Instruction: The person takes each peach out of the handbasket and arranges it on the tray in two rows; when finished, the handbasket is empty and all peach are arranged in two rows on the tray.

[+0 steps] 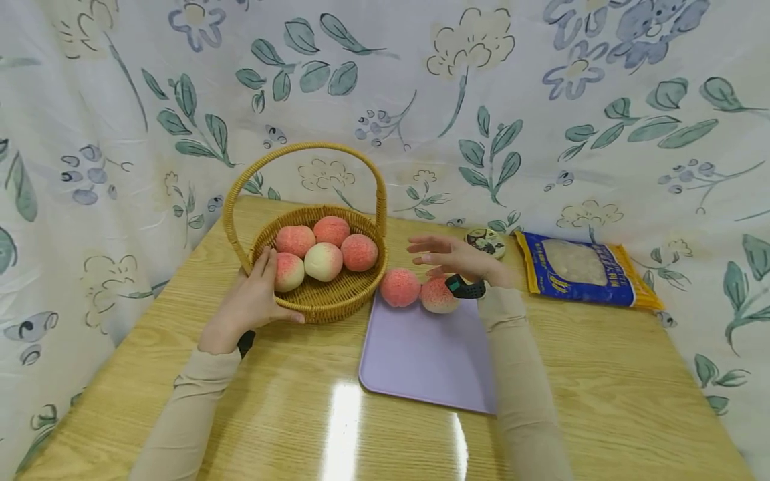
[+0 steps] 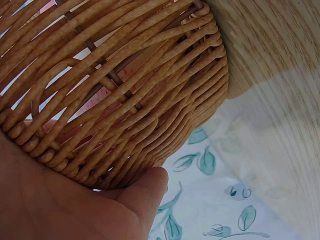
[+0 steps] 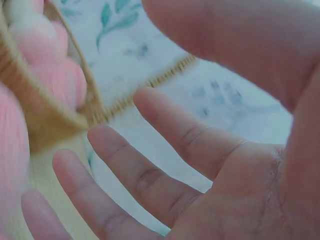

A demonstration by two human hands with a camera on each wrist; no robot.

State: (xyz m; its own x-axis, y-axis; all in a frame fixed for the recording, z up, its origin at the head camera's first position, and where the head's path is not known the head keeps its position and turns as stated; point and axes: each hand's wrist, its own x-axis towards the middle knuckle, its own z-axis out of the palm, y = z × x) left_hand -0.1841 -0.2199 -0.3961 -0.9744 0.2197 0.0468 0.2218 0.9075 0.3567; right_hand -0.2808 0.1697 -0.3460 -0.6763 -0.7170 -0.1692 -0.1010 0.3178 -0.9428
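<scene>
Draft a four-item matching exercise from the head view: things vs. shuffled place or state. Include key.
Things:
1. bare left hand
2. bare right hand
3. flat lavender rectangular tray
4. blue-and-yellow plastic packet

Places or states:
A. two round pink-and-cream peaches sit at its far end
B. lies on the light-brown wooden table, to the right of the tray
C. fingers apart, holding nothing
D. holds the round tan woven basket at its rim

Pairs: 1-D, 2-C, 3-A, 4-B
</scene>
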